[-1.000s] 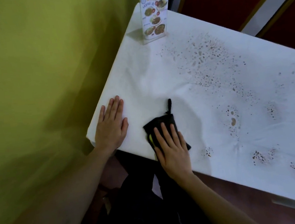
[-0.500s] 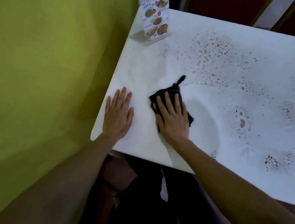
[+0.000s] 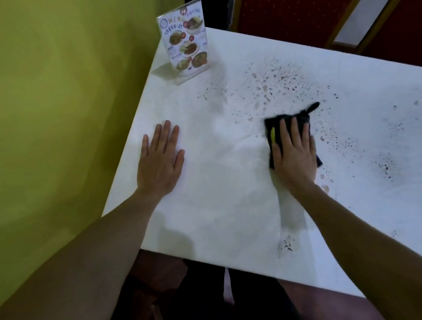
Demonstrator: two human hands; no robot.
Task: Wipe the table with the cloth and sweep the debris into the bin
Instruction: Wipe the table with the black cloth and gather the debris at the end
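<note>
Right hand (image 3: 294, 154) pushed cloth (image 3: 274, 129) farther into debris (image 3: 275, 84); left hand (image 3: 160, 160) stays flat.

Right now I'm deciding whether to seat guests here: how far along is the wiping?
Early. Only the table patch near the left hand looks clean. The right hand presses the black cloth flat. Brown crumbs remain beyond and rightward. No bin is visible.

Left hand: your left hand (image 3: 159, 163) lies palm down, fingers (image 3: 167, 135) straight and close together.
Right hand: your right hand (image 3: 294, 153) lies palm down, fingers (image 3: 294, 130) extended and slightly spread.
Arms: both your forearms are bare, the right reaching farther forward.
</note>
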